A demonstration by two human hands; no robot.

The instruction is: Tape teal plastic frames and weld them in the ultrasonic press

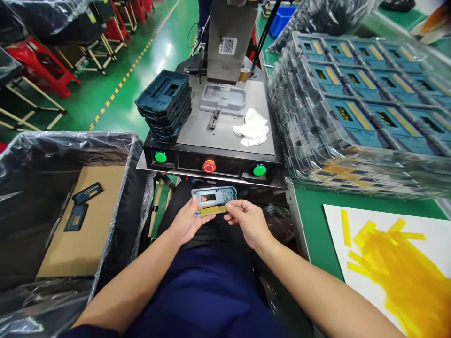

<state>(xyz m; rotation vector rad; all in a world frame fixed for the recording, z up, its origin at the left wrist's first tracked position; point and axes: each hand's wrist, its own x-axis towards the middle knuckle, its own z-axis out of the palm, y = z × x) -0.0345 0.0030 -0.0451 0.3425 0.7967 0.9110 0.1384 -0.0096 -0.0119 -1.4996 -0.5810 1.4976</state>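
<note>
Above my lap I hold a dark blue-grey plastic housing (228,194) with a rectangular window in it. My left hand (188,220) is closed round its left end, thumb on the top face and fingers beneath. A yellow film strip (211,211) lies along the housing's near edge. My right hand (246,220) pinches at the strip's right end, thumb and forefinger together; the fingertips cover the exact spot they grip. Straight ahead stands a press machine (232,42) with a grey fixture (223,98) on its metal plate.
Stacked housings (164,101) stand left on the machine, near a white cloth (252,127) and green buttons (260,170). Clear trays (352,94) of housings rise at right. Yellow strips (398,263) cover a white board (334,216). A lined bin (136,150) holds two dark parts (76,217).
</note>
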